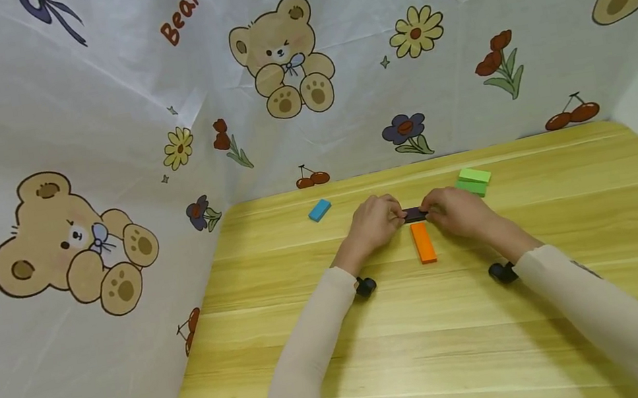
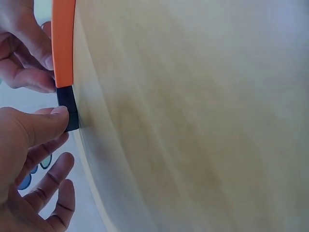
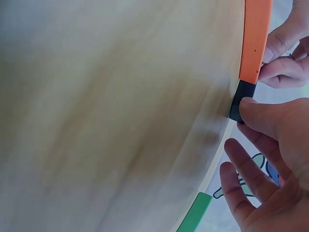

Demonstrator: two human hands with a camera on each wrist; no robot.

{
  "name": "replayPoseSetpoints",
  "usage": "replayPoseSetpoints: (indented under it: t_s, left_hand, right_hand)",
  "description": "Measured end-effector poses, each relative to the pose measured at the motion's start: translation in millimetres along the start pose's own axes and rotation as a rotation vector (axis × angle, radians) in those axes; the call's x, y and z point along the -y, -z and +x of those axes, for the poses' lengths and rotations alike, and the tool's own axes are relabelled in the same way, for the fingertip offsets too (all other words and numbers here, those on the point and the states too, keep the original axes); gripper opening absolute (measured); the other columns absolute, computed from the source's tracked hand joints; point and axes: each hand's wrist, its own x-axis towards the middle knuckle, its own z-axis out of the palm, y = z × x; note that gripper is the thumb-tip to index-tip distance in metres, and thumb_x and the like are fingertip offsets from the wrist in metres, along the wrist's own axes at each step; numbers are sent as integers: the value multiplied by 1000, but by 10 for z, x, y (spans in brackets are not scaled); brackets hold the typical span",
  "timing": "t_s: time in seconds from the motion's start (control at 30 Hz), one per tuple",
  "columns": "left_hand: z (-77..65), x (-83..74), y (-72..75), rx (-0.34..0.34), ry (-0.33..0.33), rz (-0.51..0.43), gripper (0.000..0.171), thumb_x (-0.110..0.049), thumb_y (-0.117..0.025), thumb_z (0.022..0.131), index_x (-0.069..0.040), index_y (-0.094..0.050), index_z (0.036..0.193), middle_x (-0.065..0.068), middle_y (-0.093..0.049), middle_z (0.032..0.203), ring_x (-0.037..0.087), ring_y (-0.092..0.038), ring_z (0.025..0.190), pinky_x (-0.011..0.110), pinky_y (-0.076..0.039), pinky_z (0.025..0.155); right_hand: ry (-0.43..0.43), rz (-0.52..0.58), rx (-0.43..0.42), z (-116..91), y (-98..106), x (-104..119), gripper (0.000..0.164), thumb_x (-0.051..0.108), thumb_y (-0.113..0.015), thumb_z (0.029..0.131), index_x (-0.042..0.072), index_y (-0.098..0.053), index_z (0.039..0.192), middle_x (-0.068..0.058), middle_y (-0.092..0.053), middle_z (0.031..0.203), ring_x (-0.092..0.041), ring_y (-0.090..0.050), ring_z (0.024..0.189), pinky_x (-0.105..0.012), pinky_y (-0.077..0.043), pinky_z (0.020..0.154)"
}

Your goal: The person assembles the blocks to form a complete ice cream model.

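Observation:
A black block (image 1: 415,215) lies crosswise on the table, its two ends pinched between thumb and fingers. My left hand (image 1: 376,219) grips the left end and my right hand (image 1: 456,208) the right end. Just on the near side of it lies an orange block (image 1: 423,243), lengthwise toward me, together making a T-like shape. In the left wrist view, the left thumb presses the black block (image 2: 67,104) while the other fingers are spread loosely. The right wrist view has the right thumb (image 3: 256,111) against the block's other end, close to the orange block (image 3: 255,43).
On the wooden table (image 1: 407,350), a blue block (image 1: 319,210) lies to the left of my hands. Beyond my right hand, a light green block (image 1: 477,175) lies against a darker green block (image 1: 470,188). A bear-patterned cloth (image 1: 150,46) stands along the back and left edges.

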Motion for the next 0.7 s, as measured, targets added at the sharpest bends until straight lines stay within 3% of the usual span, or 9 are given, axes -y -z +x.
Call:
replayPoseSetpoints:
  t_s: [0.53, 0.7]
  left_hand:
    - [-128, -83, 3, -8, -17, 37, 12, -33, -75, 103, -29, -86, 106, -14, -74, 127, 12, -59, 99, 26, -52, 84]
    - [-181, -180, 30, 10, -1, 93, 31, -55, -67, 103, -29, -84, 107, -12, -72, 127, 14, -59, 107, 33, -53, 92]
  right_hand:
    - [-5, -7, 25, -96, 13, 56, 20, 12, -74, 101, 3, -78, 119, -17, -80, 120, -38, -75, 109, -59, -59, 97]
    - [5, -12, 13, -104, 0, 56, 20, 11, -74, 101, 3, -79, 119, -17, -80, 120, -39, -75, 110, -59, -59, 97]
